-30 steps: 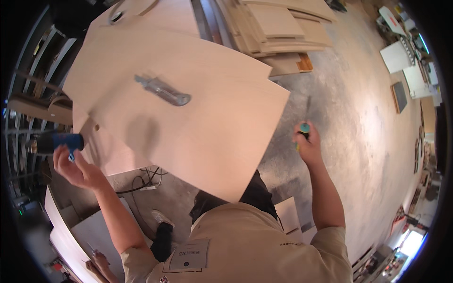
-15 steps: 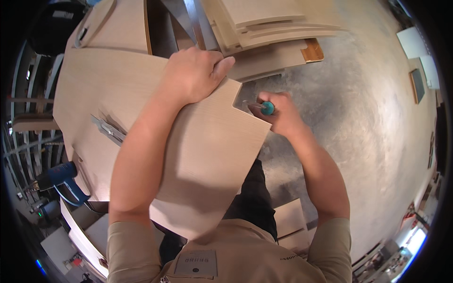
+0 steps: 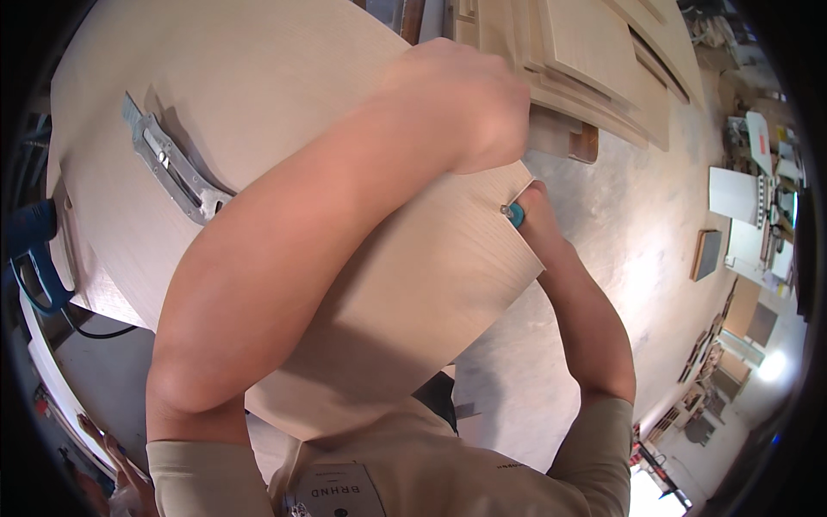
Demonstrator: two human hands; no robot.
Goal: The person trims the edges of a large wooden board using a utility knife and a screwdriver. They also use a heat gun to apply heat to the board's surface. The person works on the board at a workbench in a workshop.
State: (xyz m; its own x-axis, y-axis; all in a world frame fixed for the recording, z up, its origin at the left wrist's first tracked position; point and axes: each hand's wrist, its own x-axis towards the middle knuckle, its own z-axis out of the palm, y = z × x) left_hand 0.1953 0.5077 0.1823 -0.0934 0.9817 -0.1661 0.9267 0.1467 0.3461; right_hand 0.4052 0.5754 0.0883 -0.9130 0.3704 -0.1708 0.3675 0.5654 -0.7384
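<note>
A large pale wooden panel (image 3: 431,284) with a square notch in its right end lies before me. My left hand (image 3: 469,103) is closed over the panel's far edge; its fingers are out of sight and slightly blurred. At the notch, my right hand (image 3: 537,207) grips a tool with a round teal end (image 3: 516,214), partly behind the panel's edge. Its shaft and kind do not show. A grey metal utility knife (image 3: 168,159) lies on the panel left of my left forearm, its blade out and its tail end covered by the arm.
Several stacked wooden boards (image 3: 594,60) stand beyond my left hand. A blue heat gun (image 3: 39,254) with a black cord is at the left edge. Grey concrete floor (image 3: 620,258) stretches to the right, where a small dark-faced board (image 3: 705,255) and white panels (image 3: 734,196) stand.
My view has shifted, bringing the knife and panel closer. The right hand and teal-ended tool have come in against the notch and now sit partly behind it. The left hand still holds the far edge.
</note>
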